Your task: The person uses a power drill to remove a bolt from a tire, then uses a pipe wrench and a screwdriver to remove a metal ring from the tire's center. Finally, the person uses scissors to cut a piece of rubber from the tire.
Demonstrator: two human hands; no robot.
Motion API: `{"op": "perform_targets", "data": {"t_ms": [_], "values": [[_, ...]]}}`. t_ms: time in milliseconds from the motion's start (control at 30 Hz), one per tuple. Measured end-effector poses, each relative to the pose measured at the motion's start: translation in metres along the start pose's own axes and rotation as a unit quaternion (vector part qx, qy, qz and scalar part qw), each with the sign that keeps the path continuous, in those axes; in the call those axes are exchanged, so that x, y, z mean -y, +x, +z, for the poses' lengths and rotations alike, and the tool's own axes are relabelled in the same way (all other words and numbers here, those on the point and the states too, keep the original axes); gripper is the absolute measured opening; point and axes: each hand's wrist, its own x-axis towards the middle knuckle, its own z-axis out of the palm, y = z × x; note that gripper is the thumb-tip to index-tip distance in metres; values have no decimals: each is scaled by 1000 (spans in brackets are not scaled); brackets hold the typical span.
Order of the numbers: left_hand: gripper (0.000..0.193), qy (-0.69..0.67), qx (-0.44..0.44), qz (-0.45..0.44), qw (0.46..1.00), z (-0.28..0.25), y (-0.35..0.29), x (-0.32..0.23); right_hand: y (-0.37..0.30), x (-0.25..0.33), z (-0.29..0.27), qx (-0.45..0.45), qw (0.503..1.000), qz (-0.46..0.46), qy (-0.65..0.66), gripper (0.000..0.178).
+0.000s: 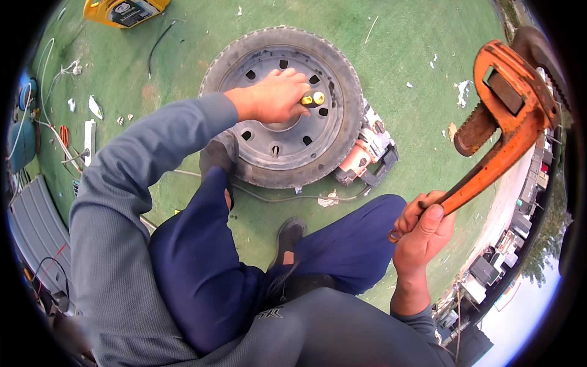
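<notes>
A tyre [221, 61] on a grey steel wheel rim [287, 156] lies flat on the green ground in front of me. Above the rim's centre, my left hand [275, 96] is closed around a tool with a yellow-and-black handle [317, 98]. The tool's working end is hidden beneath the hand. On the right, my right hand [425, 229] grips the handle end of a large orange pipe wrench [480, 174]. The wrench is raised, its toothed jaw [476, 129] up and away from the wheel.
An orange-and-grey power tool [364, 156] sits against the tyre's right side, with a cable [269, 199] running below the tyre. A yellow jug [127, 11] stands at the far left. Paper scraps [463, 92] litter the ground. My shoe [219, 154] is beside the tyre.
</notes>
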Motion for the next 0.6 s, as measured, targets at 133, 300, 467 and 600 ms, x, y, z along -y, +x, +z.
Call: {"op": "perform_targets", "data": {"t_ms": [133, 300, 467, 600], "values": [[30, 18, -3, 27, 999, -1, 0, 2, 9, -70, 10, 127, 971, 77, -189, 25], [30, 30, -19, 32, 999, 7, 1, 3, 9, -27, -11, 34, 993, 111, -37, 34], [30, 25, -1, 20, 1000, 0, -3, 2, 6, 22, -18, -53, 991, -69, 105, 39], [30, 23, -6, 28, 999, 0, 4, -1, -8, -39, 6, 59, 991, 45, -110, 33]]}}
